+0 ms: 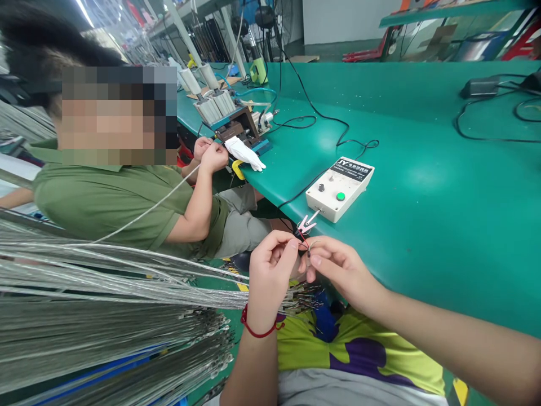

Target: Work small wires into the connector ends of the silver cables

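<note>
Our left hand (270,265) and right hand (338,268) meet just in front of the green desk (422,225), both pinching the thin wire ends (305,243) between fingertips. The white control box (340,188) stands on the desk edge just above. A large bundle of wires (105,293) lies at our left, and a co-worker's hands (209,153) are further away.

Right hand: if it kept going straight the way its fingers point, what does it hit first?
The right hand points left, toward the left hand. Its fingertips pinch the thin wire ends between the two hands, so it would likely meet the left hand's fingers first. Depth between them is hard to judge.
</note>
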Action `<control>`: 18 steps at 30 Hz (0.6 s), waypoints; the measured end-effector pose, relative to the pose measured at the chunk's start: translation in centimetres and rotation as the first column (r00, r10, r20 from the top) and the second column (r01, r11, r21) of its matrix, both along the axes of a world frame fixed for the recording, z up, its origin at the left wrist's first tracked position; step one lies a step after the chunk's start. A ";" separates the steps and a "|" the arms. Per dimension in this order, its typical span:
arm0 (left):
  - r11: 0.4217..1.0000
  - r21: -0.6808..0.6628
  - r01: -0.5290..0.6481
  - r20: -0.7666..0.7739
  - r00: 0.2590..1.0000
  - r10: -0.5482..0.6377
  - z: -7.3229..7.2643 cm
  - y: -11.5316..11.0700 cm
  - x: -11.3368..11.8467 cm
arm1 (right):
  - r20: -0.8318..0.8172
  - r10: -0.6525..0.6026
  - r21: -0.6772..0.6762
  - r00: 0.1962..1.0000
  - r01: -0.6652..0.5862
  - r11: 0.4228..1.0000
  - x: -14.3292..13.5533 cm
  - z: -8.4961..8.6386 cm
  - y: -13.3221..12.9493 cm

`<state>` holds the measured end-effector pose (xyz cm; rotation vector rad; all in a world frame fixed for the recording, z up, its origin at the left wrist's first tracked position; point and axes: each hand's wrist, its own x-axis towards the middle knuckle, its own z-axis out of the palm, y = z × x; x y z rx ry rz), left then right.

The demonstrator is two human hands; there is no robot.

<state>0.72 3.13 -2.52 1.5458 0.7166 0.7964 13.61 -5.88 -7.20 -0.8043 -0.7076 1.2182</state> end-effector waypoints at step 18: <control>0.953 0.279 0.120 -0.189 0.980 -0.068 0.8 0.2 -0.7 | 0.142 -0.162 -0.162 0.977 0.184 0.969 0.4 0.9 0.3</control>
